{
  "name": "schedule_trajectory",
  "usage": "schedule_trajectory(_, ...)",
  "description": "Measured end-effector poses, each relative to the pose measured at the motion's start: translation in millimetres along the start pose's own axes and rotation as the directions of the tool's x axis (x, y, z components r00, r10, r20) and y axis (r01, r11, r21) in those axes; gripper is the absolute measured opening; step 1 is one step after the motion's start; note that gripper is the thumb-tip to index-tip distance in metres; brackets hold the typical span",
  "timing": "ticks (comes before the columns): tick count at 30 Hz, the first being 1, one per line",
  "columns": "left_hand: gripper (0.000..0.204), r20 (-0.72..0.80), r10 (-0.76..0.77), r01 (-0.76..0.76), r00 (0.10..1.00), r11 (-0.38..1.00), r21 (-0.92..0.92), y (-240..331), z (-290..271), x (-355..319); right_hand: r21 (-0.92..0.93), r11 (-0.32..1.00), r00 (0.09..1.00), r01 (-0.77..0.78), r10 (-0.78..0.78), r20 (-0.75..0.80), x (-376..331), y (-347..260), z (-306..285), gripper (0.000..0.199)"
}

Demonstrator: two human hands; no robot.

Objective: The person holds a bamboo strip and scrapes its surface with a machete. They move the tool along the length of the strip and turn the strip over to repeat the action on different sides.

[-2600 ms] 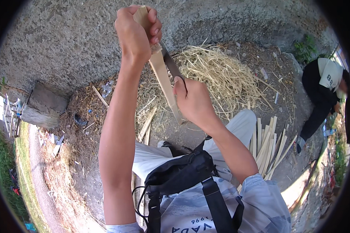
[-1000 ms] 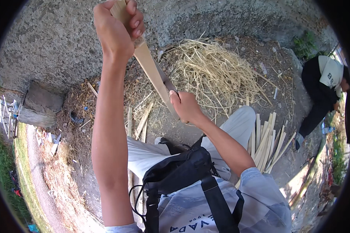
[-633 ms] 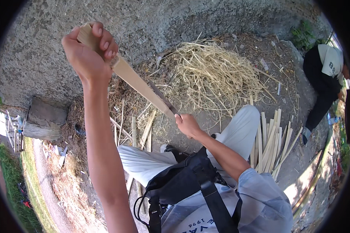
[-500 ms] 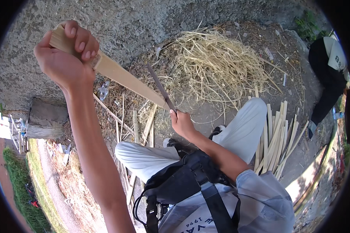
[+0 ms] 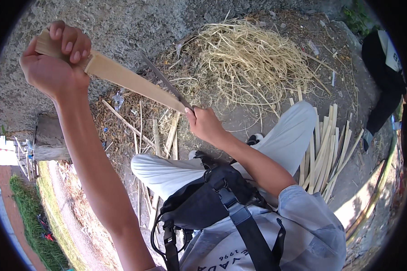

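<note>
At the upper left, my left hand [image 5: 56, 63] is wrapped round the thick end of a pale bamboo strip [image 5: 133, 84]. A ridge like a node crosses the strip just beyond my fingers. From there it slants down to the right and looks narrower toward my right hand [image 5: 205, 126]. That hand is closed round the handle of a knife, which my fingers hide. The long dark knife blade [image 5: 163, 79] points up and left, crossing the strip near its far end. My right thumb presses on the strip's tip beside the blade.
A heap of thin bamboo shavings [image 5: 253, 63] lies ahead. Split bamboo strips [image 5: 323, 149] are bundled beside my right knee, with more strips [image 5: 172, 135] on the left. A stone block [image 5: 52, 137] sits at far left; another person [image 5: 382, 77] is at far right.
Both hands have shifted left and slightly up, taking the bamboo strip and knife with them. The blade still lies across the strip near its tip.
</note>
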State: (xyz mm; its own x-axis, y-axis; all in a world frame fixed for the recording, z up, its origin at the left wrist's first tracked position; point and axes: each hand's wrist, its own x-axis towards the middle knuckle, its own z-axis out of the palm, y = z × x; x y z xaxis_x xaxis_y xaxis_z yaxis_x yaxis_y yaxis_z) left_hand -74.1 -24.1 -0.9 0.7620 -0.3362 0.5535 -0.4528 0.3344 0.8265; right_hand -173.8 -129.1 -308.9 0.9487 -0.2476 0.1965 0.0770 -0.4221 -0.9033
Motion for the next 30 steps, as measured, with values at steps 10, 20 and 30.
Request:
schedule_trajectory(10,0.034,-0.046,-0.041,0.037,0.998,0.996,-0.087,-7,-27,-3,-0.073,0.949,0.931,-0.307,0.315,0.184,-15,56,25,0.039)
schedule_trajectory(20,0.026,0.056,-0.016,0.023,0.998,0.992,-0.122,-15,-24,7,-0.334,0.815,0.813,-0.474,0.550,0.188,-47,181,52,0.040)
schedule_trajectory(30,0.025,-0.002,0.014,-0.014,1.000,0.997,-0.077,-6,-27,7,-0.088,0.961,0.965,-0.261,0.263,0.011,-51,146,65,0.041)
